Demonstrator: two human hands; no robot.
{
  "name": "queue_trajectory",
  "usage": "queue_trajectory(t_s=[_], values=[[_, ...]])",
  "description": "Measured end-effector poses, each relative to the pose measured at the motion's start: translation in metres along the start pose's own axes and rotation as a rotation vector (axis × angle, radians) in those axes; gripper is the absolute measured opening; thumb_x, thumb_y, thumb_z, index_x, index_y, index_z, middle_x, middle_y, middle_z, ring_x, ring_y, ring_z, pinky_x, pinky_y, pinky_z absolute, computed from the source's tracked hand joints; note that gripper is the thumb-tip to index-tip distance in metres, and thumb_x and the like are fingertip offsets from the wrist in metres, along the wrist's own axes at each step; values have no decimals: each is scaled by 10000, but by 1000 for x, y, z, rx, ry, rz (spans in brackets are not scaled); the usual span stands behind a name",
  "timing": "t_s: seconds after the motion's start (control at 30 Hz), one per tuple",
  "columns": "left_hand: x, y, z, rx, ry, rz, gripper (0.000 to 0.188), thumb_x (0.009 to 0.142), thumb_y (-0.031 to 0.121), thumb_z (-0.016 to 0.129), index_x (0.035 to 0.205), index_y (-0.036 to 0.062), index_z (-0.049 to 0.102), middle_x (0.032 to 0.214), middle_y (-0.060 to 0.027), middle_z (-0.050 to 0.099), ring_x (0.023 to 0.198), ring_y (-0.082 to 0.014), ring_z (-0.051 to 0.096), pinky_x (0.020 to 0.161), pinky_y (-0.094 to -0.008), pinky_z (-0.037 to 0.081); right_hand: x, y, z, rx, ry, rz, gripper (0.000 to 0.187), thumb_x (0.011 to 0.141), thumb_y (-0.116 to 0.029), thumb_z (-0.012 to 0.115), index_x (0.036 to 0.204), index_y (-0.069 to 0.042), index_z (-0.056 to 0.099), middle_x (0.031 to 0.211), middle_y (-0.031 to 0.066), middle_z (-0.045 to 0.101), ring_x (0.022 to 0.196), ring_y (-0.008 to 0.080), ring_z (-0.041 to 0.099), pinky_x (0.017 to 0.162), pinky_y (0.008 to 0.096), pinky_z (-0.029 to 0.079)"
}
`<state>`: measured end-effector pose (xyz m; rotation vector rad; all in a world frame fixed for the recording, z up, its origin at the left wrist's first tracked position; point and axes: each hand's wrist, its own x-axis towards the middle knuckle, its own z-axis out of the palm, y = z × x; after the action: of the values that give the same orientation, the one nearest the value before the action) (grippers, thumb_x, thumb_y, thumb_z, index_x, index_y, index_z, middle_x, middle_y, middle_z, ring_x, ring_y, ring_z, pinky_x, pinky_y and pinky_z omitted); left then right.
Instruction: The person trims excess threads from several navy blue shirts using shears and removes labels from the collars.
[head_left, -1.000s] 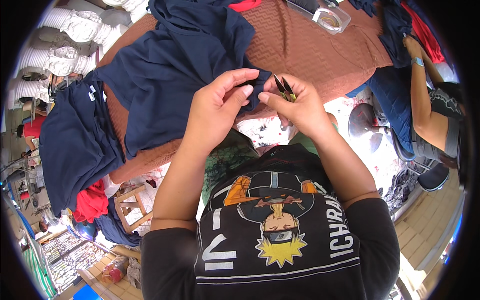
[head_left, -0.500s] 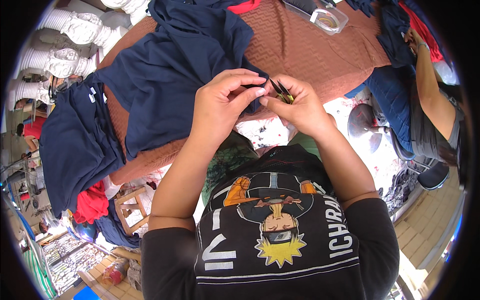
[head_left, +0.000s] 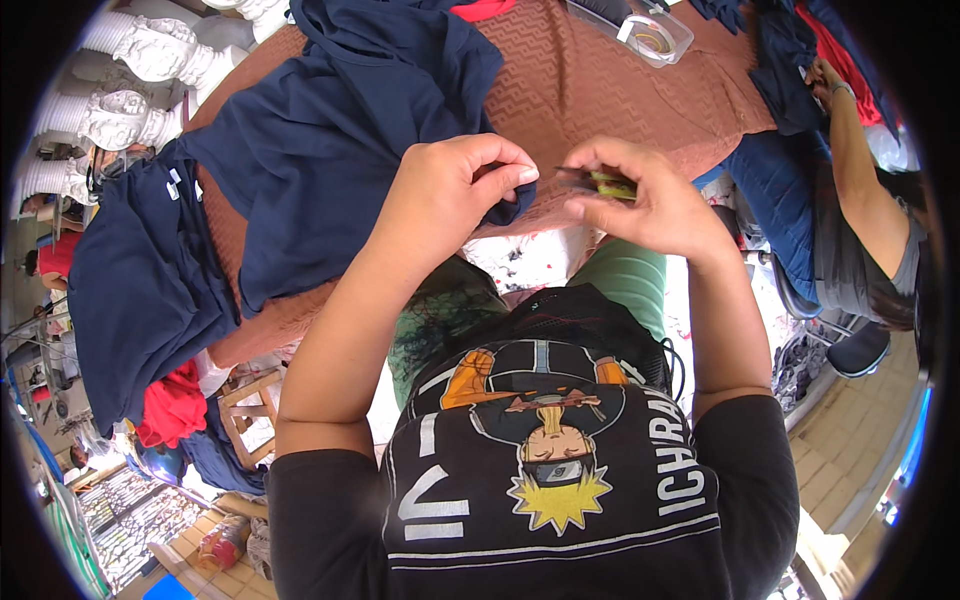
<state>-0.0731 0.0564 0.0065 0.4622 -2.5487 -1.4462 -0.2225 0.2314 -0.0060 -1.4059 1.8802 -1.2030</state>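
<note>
Seemingly for steadiness, the left hand pinches a navy garment by its edge; apart, the right hand grips blurred snips.

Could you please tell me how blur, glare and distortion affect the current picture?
Head view: snips in the right hand smeared, probably by motion; left hand pinching the navy cloth looks fairly sharp. Head view: floor between the legs nearly washed out to white. Head view: tan tiles at lower right curve along the black fisheye rim.
</note>
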Motion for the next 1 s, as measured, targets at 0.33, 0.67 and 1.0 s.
queue_trajectory(t_s=[0.33,0.67,1.0], values=[[0,-1,2,-89,10,-19,141,873,78,681,990,7,714,856,-10,711,754,-35,605,692,-201,498,9,4,25,201,125,92,194,838,-106,739,982,1,667,859,53,687,803,92,622,736,270,503],[-2,-5,14,167,107,275,101,787,120,715,855,45,705,788,-89,679,697,-262,657,625,-333,511,9,5,32,308,74,111,141,908,-136,641,950,-3,624,808,66,673,725,105,595,659,292,485],[-5,0,10,106,92,79,117,876,116,682,944,23,701,816,-36,692,670,-81,610,635,-223,492,3,-9,8,-51,187,26,246,873,-186,683,1028,-7,618,934,152,666,835,255,643,776,356,508]])
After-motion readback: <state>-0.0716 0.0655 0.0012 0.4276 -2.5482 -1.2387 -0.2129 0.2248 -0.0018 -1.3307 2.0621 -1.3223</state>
